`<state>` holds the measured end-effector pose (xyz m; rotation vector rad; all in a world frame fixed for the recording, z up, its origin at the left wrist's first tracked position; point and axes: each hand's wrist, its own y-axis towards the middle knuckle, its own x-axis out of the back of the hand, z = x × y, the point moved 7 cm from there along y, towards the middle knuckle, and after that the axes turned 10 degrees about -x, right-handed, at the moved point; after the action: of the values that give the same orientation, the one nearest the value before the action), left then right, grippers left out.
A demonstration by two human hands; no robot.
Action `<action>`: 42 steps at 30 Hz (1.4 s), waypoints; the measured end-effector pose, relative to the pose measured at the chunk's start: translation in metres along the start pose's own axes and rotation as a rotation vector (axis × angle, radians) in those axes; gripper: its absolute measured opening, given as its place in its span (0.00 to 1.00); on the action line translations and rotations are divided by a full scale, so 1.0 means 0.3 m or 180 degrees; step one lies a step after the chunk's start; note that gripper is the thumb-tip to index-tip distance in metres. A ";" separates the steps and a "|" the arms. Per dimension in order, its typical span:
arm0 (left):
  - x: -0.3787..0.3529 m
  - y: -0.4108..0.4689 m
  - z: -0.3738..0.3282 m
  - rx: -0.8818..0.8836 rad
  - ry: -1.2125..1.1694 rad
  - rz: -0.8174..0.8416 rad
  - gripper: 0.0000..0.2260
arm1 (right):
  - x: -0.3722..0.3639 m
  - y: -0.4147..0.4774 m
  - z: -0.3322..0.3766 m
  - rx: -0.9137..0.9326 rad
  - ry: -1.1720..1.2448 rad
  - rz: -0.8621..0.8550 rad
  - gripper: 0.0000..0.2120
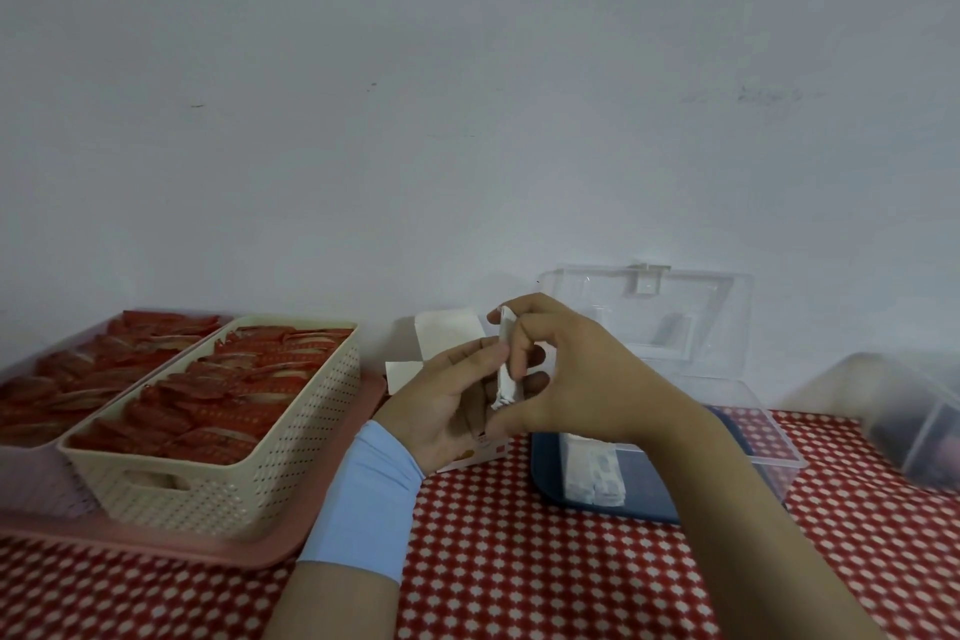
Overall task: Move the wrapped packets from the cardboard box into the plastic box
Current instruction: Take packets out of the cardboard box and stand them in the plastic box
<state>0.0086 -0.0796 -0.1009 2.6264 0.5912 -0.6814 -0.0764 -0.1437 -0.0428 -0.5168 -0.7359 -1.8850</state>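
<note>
Both of my hands hold one white wrapped packet (pixel 506 369) upright in the middle of the view. My left hand (pixel 447 400), with a light blue wristband, grips it from the left. My right hand (pixel 576 374) pinches it from the right, fingers curled over its top. Behind and below my left hand stands the white cardboard box (pixel 441 333) with its flaps open. The clear plastic box (pixel 769 437) with a dark blue base sits under my right forearm, its clear lid (pixel 691 307) tilted up against the wall. Several white packets (pixel 592 473) lie inside it.
A cream perforated basket (pixel 249 478) full of red sachets stands on a pink tray (pixel 171 543) at the left, beside a second container of red sachets (pixel 78 369). Another clear container (pixel 914 421) lies blurred at the right edge. A red and white patterned cloth (pixel 519 561) covers the table.
</note>
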 end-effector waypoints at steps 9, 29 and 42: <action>-0.009 -0.020 0.015 0.0261 0.0026 0.0485 0.08 | 0.041 0.010 -0.068 -0.0645 0.1092 0.0097 0.10; -0.064 -0.003 -0.084 -0.0320 0.3349 -0.0426 0.05 | 0.113 -0.040 -0.152 -0.1273 0.1386 -0.0409 0.05; -0.195 -0.001 0.031 -0.0347 0.3209 -0.0453 0.03 | 0.172 -0.138 -0.237 -0.2045 0.1492 -0.0097 0.06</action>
<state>-0.0416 -0.1010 -0.0779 2.6879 1.0289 0.7045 -0.1370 -0.2138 -0.0719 -0.4240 0.1847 -2.1492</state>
